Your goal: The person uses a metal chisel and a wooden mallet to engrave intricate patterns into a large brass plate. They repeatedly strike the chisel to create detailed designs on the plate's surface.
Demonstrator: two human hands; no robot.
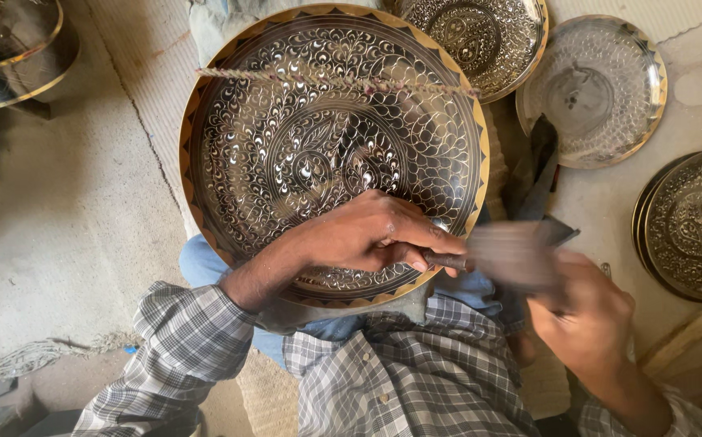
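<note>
A large round engraved metal tray [302, 105] with a dark floral pattern and a gold rim rests on my lap. A twisted cord [335, 81] stretches across its upper half. My left hand [367, 235] lies on the tray's lower right edge and pinches a thin metal chisel [446, 260] against the rim. My right hand [581, 311] grips a hammer [513, 255], blurred by motion, right beside the chisel's end.
Other engraved plates lie around: one at top centre [480, 32], a paler one at top right [594, 89], a stack at the right edge [691, 226], a glossy tray at top left [3, 48]. A wooden stick [678, 344] lies lower right. The floor is concrete.
</note>
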